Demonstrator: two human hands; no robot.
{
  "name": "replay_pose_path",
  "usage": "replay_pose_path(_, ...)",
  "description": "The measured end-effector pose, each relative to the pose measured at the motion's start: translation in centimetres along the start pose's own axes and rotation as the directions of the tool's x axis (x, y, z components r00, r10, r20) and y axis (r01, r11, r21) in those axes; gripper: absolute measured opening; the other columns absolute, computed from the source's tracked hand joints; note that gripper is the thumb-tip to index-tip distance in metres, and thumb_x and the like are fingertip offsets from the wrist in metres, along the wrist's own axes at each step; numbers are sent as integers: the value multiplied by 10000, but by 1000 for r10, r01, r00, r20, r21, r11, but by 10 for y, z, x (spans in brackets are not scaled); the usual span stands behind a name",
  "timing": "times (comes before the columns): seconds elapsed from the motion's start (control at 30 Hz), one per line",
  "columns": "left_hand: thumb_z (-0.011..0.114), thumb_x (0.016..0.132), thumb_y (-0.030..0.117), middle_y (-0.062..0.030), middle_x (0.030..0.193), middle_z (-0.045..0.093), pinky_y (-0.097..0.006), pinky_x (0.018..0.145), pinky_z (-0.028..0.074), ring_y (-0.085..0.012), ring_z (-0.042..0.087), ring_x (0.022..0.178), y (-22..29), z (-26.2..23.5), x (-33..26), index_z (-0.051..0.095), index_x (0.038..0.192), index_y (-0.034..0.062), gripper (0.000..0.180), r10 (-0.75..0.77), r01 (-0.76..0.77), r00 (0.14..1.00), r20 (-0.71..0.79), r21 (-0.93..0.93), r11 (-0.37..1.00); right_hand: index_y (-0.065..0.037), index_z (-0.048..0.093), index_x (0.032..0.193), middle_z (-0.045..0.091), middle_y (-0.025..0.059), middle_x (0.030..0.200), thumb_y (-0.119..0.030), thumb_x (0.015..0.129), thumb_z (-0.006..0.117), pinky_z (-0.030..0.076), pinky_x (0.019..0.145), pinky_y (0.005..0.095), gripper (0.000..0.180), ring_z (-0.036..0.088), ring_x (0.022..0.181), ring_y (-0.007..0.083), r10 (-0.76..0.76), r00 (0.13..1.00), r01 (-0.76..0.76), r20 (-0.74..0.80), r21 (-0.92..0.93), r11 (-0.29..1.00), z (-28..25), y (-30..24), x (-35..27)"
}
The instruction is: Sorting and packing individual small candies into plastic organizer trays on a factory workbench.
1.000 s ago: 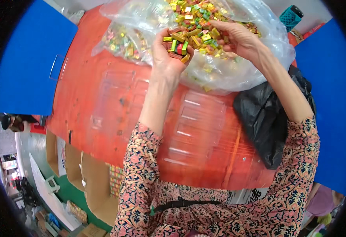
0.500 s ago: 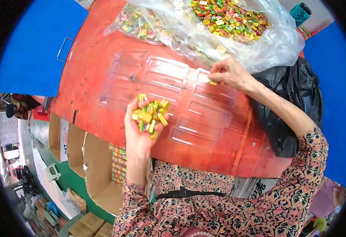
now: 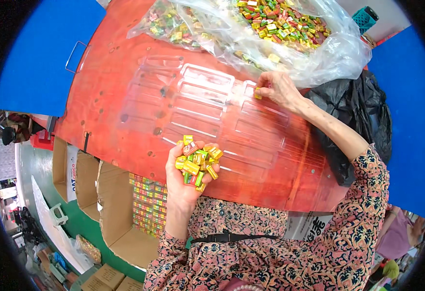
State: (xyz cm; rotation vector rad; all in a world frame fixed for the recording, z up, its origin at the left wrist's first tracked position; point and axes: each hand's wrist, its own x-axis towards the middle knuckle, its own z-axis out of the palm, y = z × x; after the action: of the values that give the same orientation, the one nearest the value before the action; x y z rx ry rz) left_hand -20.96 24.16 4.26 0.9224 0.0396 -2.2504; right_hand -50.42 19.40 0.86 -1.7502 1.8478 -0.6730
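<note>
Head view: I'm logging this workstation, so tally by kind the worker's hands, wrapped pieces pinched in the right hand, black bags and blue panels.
Hands: 2 (left hand, right hand)
Pinched yellow piece: 1
Black bag: 1
Blue panels: 2
Total: 6
Left out: wrapped pieces heaped in the left palm, overlapping too much to count.

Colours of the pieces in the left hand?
Pieces: mostly yellow, some green and red; head view.

Left hand cupping wrapped sweets, right hand pinching one, red table
</note>
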Motion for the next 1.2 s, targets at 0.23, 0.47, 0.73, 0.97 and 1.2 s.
replay_pose_path(0.23, 438, 856, 394, -186, 1020, 572, -270, 340, 400, -332, 575, 641, -2, -4, 5, 595, 917, 61, 373, -33, 34, 998, 49, -9, 999, 11, 592, 723, 585, 173, 643, -243, 732, 648, 450, 580, 390, 260, 597, 620, 283, -234, 958, 196, -166, -215, 957, 6, 25, -6)
replay_pose_path(0.47, 488, 829, 384, -203, 1021, 574, -388, 603, 526, -327, 582, 813, -2, -15, 12, 587, 922, 40, 370, -30, 36, 974, 225, -22, 999, -28, 539, 998, 574, 27, 807, -425, 921, 393, 436, 500, 244, 430, 531, 639, 95, 256, 812, -583, 524, 753, 306, -30, 10, -14)
replay_pose_path(0.73, 458, 844, 384, -187, 1035, 572, -340, 502, 467, -323, 579, 771, 3, -13, 16, 591, 937, 49, 372, -64, 65, 978, 200, 2, 998, -47, 562, 949, 574, -5, 782, -271, 901, 496, 405, 474, 189, 239, 519, 612, 64, 261, 852, -521, 454, 688, 504, -31, 1, -22)
replay_pose_path(0.97, 472, 835, 357, -100, 958, 577, -351, 522, 481, -284, 561, 870, -1, -8, -5, 475, 753, 132, 240, 0, 45, 964, 266, -165, 985, 18, 577, 876, 579, 70, 717, -168, 847, 572, 430, 617, 277, 189, 531, 678, 141, 73, 993, -71, -88, 24, 997, -19, 13, -48)
replay_pose_path(1.2, 465, 823, 373, -128, 995, 590, -315, 479, 472, -299, 597, 828, 4, -23, -6, 517, 801, 109, 270, 10, 18, 978, 209, -129, 991, 50, 559, 823, 568, 176, 691, -79, 781, 573, 405, 574, 328, 137, 530, 617, 263, 136, 989, -134, 54, -41, 990, -17, -2, -36)
